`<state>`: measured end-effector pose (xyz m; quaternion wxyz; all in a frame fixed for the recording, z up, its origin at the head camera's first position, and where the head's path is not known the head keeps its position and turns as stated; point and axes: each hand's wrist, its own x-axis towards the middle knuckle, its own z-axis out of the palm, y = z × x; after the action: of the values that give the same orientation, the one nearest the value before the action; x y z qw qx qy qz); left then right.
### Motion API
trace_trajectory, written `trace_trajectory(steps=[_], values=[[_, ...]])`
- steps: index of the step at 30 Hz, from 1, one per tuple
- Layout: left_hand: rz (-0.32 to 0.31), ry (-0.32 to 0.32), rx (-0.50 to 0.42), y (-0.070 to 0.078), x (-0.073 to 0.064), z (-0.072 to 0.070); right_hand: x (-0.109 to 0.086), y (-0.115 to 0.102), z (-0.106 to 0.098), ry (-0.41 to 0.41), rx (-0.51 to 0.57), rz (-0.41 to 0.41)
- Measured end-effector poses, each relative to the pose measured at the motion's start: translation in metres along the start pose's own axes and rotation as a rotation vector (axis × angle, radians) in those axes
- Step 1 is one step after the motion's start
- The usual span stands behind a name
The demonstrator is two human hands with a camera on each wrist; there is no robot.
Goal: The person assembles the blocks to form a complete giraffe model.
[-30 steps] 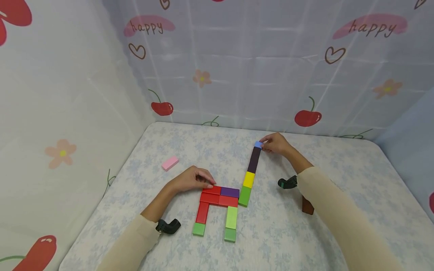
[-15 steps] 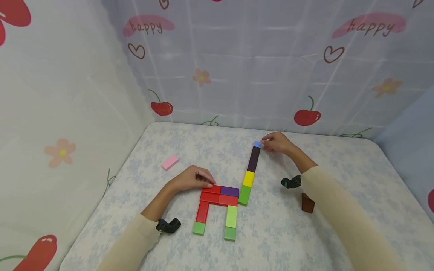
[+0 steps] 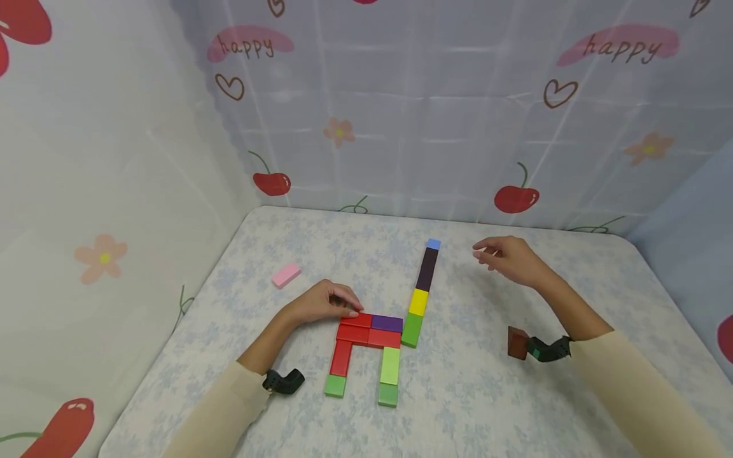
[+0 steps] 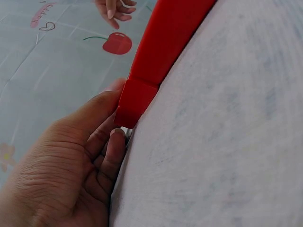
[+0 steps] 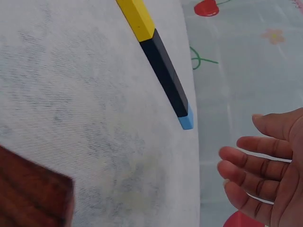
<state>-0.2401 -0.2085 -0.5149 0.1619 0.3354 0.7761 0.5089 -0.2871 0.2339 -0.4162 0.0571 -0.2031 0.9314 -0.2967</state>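
Flat coloured blocks form a figure on the table. My left hand (image 3: 323,301) pinches the upper left end of a red block (image 4: 163,45); the left wrist view has a thumb and fingertip at that end. Beside this block is a purple block (image 3: 387,324), with a red row beneath and two legs ending in green blocks (image 3: 335,385). A slanted line rises on the right: a green block (image 3: 412,329), a yellow block (image 3: 418,303), dark blocks (image 3: 427,270) and a small blue block (image 3: 433,244). My right hand (image 3: 512,259) hovers right of the blue block, fingers loosely spread, holding nothing.
A pink block (image 3: 286,275) lies alone at the left. On the right, a brown block (image 3: 517,343) is near the right wrist's black camera mount (image 3: 548,350). Printed curtains (image 3: 401,127) hang along the table's back and sides.
My right hand has let go of the small blue block and moved right, toward me. The brown block has come into fuller view. My left hand stays put.
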Motion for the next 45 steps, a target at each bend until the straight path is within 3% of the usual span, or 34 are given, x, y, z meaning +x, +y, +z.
trace_trajectory(steps=[8,19,28,35,40,45], values=[[0.001,0.008,-0.021,-0.001,0.000,0.000,-0.059,-0.009,0.003,0.061,-0.102,-0.012],[-0.001,0.001,-0.020,0.001,0.000,0.001,-0.116,-0.005,0.021,0.101,-0.143,0.097],[-0.002,0.007,-0.015,0.000,-0.001,0.002,-0.133,-0.008,0.033,-0.020,-0.185,0.205],[0.006,0.008,-0.015,0.000,0.000,0.001,-0.136,-0.006,0.039,-0.051,-0.139,0.247],[0.000,0.001,-0.006,0.000,0.000,0.001,-0.139,-0.004,0.042,-0.052,-0.087,0.192],[-0.009,0.002,0.011,0.000,0.000,0.001,-0.139,-0.001,0.038,-0.066,0.038,0.129]])
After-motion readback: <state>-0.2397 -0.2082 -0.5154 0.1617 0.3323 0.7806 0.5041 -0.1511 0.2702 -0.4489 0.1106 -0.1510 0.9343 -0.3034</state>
